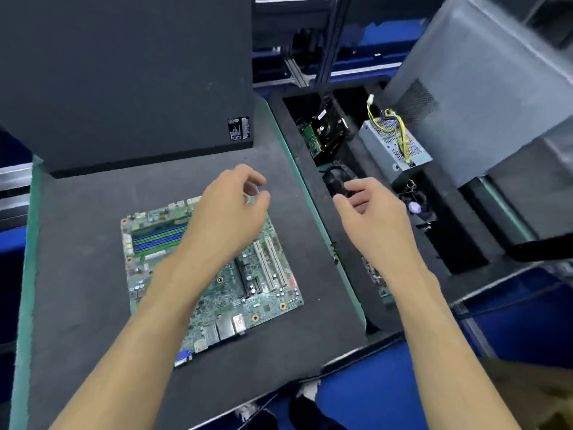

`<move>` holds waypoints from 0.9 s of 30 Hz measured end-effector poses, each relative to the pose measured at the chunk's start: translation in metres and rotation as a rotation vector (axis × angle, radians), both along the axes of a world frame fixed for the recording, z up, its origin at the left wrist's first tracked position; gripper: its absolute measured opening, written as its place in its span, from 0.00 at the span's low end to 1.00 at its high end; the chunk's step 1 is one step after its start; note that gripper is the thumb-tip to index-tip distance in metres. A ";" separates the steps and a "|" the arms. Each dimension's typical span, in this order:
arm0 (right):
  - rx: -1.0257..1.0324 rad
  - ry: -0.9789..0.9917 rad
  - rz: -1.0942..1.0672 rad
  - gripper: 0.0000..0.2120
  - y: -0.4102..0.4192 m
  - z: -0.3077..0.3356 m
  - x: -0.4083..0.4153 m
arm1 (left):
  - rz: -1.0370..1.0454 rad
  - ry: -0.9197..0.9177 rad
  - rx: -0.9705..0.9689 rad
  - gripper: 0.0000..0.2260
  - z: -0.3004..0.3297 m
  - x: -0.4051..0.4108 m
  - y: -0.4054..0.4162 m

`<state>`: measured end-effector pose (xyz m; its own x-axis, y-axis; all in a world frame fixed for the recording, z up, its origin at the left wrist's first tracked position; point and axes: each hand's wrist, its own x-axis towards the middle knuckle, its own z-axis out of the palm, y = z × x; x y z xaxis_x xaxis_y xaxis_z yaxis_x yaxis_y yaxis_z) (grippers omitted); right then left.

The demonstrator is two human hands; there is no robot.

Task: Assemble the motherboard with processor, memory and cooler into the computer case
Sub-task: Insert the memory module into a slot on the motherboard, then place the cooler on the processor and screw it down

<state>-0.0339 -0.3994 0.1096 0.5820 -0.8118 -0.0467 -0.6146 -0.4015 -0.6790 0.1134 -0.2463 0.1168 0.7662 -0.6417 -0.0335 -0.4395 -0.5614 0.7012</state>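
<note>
Green motherboard [214,287] flat on foam, under left hand [229,209], right hand [369,212] beside

The left hand [231,209] hides the motherboard [214,274] socket area; the case [124,72] is cropped.

Head cam, fwd-down, close over mat [93,212]

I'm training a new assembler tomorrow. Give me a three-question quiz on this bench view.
1. True or false: the motherboard lies flat on the dark mat.
2. Which hand reaches over the foam tray of parts: left hand or right hand?
3. What colour are the wires on the metal power supply?

Key: 1 true; 2 right hand; 3 mostly yellow.
</note>
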 end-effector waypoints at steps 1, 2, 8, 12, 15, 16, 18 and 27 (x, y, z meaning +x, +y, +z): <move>-0.001 -0.025 -0.024 0.13 -0.008 0.005 -0.008 | -0.046 0.026 -0.014 0.05 0.001 -0.008 -0.013; -0.006 -0.045 -0.047 0.11 -0.015 0.009 -0.016 | -0.090 0.045 -0.022 0.05 0.001 -0.015 -0.024; -0.022 -0.133 -0.192 0.02 -0.056 0.017 -0.051 | -0.205 0.140 -0.017 0.06 0.003 -0.040 -0.072; 0.024 -0.108 -0.227 0.04 -0.072 0.008 -0.062 | -0.202 0.137 0.068 0.07 -0.003 -0.043 -0.091; 0.064 -0.088 -0.234 0.04 -0.081 -0.002 -0.066 | -0.179 0.161 0.091 0.07 -0.012 -0.043 -0.098; 0.075 -0.083 -0.232 0.03 -0.084 -0.006 -0.067 | -0.170 0.169 0.102 0.07 -0.016 -0.043 -0.100; 0.096 -0.063 -0.225 0.03 -0.092 -0.012 -0.069 | -0.150 0.185 0.128 0.08 -0.023 -0.043 -0.103; 0.213 0.211 -0.206 0.06 -0.121 -0.027 -0.097 | -0.202 0.229 0.204 0.09 -0.045 -0.059 -0.124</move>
<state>-0.1306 -0.5206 0.0823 0.3672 -0.8701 -0.3289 -0.8032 -0.1183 -0.5838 0.0540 -0.3704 0.0716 0.5828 -0.7414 -0.3328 -0.3998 -0.6181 0.6768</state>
